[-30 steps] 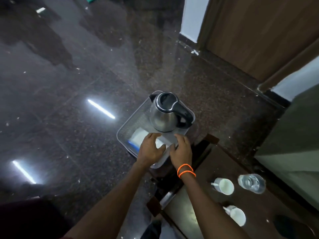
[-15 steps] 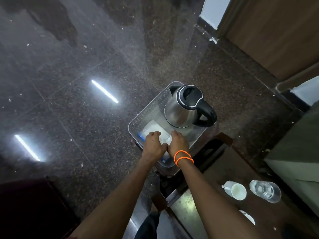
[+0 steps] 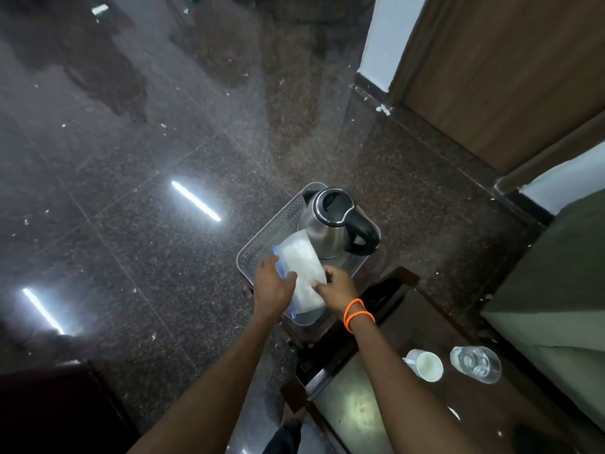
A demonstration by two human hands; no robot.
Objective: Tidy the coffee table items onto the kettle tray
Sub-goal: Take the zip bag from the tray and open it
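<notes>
The tray (image 3: 262,244) carries the kettle (image 3: 330,224) and a white packet (image 3: 302,267) lying across its near half. Both grips are on that packet: the left hand (image 3: 273,286) curls over its blue edge, and the right hand (image 3: 335,285) pinches its near corner. On the surface (image 3: 425,421) well apart, a cup (image 3: 425,365) and a glass (image 3: 476,363) stand untidied, so most of the job looks undone.
</notes>
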